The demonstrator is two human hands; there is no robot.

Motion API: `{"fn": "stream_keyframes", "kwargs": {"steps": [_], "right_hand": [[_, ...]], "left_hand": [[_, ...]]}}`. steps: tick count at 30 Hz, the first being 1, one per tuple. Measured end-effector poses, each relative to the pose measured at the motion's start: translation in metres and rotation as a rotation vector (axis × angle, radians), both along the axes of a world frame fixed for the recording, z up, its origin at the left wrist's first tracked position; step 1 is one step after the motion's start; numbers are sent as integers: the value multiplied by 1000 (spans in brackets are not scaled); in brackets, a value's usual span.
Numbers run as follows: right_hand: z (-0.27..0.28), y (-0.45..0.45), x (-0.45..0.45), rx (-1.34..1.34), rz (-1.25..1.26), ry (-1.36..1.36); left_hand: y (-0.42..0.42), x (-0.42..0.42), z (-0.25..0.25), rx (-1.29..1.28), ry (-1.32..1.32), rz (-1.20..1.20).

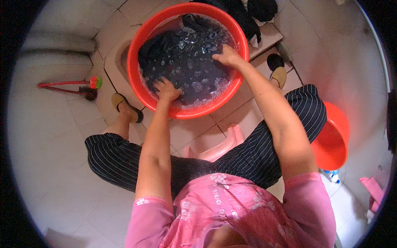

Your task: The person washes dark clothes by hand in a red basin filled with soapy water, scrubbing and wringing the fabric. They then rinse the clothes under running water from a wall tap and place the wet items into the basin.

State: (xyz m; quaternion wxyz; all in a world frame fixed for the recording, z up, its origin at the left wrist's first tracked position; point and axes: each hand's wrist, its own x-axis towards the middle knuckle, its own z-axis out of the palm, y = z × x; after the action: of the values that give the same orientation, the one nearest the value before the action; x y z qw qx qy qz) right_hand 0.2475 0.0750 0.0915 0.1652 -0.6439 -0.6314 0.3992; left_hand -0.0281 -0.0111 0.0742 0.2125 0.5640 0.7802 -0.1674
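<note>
A large red plastic basin (136, 90) stands on the tiled floor before me, filled with dark, sudsy water. Black cloth (161, 43) lies soaked in it, breaking the surface towards the far and left side. My left hand (167, 89) is at the near left, fingers spread and the tips dipping into the water. Over the right side of the basin reaches my right hand (228, 56), its thumb and fingers apart at the water's surface. No cloth shows in either hand, though the submerged fingertips are partly hidden.
I sit on a low pink plastic stool (223, 145). Dark cloth (248, 18) lies beyond the basin on a pale ledge (268, 38). To my right is a red bucket (333, 139). Long-handled brushes (66, 83) lean at the left wall.
</note>
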Motion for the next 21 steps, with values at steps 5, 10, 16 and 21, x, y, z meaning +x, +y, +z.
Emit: {"fn": "stream_keyframes", "kwargs": {"steps": [5, 10, 16, 21], "right_hand": [[-30, -2, -31, -206, 63, -47], [-35, -11, -58, -302, 162, -143], [16, -42, -113, -158, 341, -371], [49, -102, -148, 179, 648, -229]], "left_hand": [[0, -13, -25, -30, 37, -72], [2, -10, -15, -11, -1, -109], [3, -38, -71, 209, 3, -144], [17, -61, -84, 168, -49, -239]]}}
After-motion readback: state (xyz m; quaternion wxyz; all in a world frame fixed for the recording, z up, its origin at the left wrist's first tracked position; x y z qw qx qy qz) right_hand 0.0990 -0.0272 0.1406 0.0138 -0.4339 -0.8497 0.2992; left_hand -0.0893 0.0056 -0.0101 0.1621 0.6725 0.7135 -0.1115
